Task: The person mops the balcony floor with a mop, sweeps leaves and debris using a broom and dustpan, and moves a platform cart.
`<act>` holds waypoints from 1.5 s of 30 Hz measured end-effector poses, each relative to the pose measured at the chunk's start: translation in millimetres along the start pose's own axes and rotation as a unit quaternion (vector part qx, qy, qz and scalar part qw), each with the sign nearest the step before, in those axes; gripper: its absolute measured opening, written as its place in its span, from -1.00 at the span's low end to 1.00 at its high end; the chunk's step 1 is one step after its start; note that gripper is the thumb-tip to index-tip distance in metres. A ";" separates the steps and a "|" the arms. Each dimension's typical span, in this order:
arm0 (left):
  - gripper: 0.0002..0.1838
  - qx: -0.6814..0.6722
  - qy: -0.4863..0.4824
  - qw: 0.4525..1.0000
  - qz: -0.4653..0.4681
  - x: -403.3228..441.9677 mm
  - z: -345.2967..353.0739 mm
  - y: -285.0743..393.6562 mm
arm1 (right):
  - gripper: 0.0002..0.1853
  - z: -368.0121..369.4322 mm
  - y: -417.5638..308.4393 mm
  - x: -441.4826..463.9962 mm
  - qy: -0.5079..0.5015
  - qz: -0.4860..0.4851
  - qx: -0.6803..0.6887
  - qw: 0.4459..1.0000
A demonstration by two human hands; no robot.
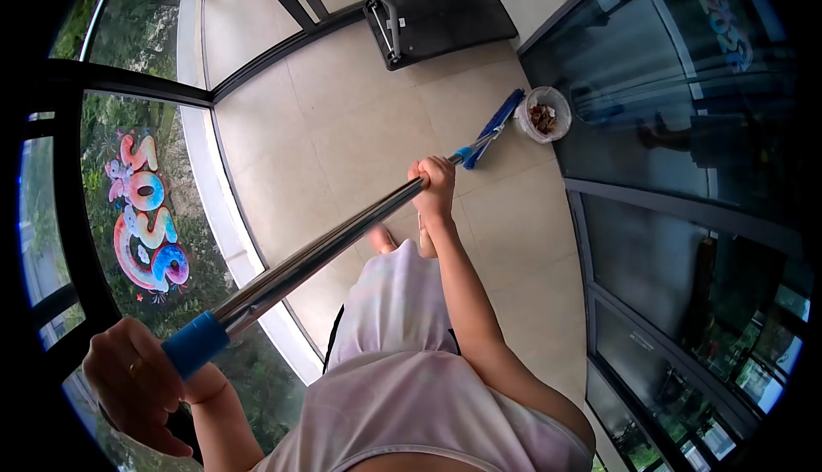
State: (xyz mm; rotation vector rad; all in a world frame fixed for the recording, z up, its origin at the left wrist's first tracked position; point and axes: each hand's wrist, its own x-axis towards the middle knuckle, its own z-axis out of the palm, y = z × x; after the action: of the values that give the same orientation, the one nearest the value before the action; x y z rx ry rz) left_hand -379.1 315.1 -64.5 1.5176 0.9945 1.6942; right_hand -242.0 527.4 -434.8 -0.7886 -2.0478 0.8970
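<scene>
A flat mop with a long metal pole (330,232) runs slantwise across the view. My left hand (133,382), a ring on one finger, is closed around the top end of the pole, by its blue grip (196,344). Lower down the pole, my right hand (435,185) is wrapped round the metal. Beyond it, the blue mop head (498,121) is down at the tiled floor, close beside a white bin (564,126) holding scraps of litter. From here I cannot tell whether the mop head touches the bin.
A black treadmill (449,22) stands at the far wall. Dark glass panels (676,121) line the right side. Framed windows (218,412) are on the left, one with a colourful number sticker (147,215). My feet (384,239) are on beige floor tiles (360,104).
</scene>
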 end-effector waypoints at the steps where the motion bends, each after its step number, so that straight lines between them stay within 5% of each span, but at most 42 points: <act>1: -0.83 -0.032 -0.012 0.999 -0.007 -4.8 -8.4 -1.6 | -0.69 -0.7 -0.8 -3.1 -0.016 0.002 0.003 1.000; 10: -0.86 -0.014 0.004 0.999 -0.031 -22.5 -8.2 -10.5 | -0.72 28.6 9.4 -1.7 -0.070 -0.006 0.058 0.996; 18: -0.86 0.024 0.135 0.991 0.002 -21.6 17.5 -67.9 | -0.78 35.4 69.2 63.9 -0.192 -0.054 0.079 0.977; 22: -0.76 0.083 0.311 0.946 -0.029 -14.2 39.5 -112.7 | -0.75 42.1 114.3 107.8 -0.277 -0.077 0.054 0.956; 26: -0.78 0.086 0.330 0.939 -0.042 -30.1 40.1 -118.9 | -0.79 50.6 120.4 95.6 -0.234 -0.108 0.033 0.966; 33: -0.76 0.097 0.375 0.922 -0.020 -100.3 23.4 -47.0 | -0.82 85.5 58.9 31.1 -0.309 -0.139 0.058 0.939; 40: -0.72 0.260 0.476 0.840 0.023 -176.2 26.1 99.9 | -0.84 147.5 -103.6 -53.1 -0.485 -0.129 0.092 0.860; 44: -0.80 0.286 0.358 0.887 0.058 -209.8 30.3 176.7 | -0.85 184.0 -172.1 -86.7 -0.491 -0.146 0.201 0.835; 45: -0.80 0.433 0.365 0.824 0.023 -217.4 37.8 185.5 | -0.84 190.4 -179.5 -89.7 -0.500 -0.157 0.209 0.826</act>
State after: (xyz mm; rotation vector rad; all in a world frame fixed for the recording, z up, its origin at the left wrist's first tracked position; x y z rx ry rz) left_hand -311.4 40.0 -11.6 1.3444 2.4022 2.0233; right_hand -391.7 295.5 -416.8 0.3855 -2.5400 1.7022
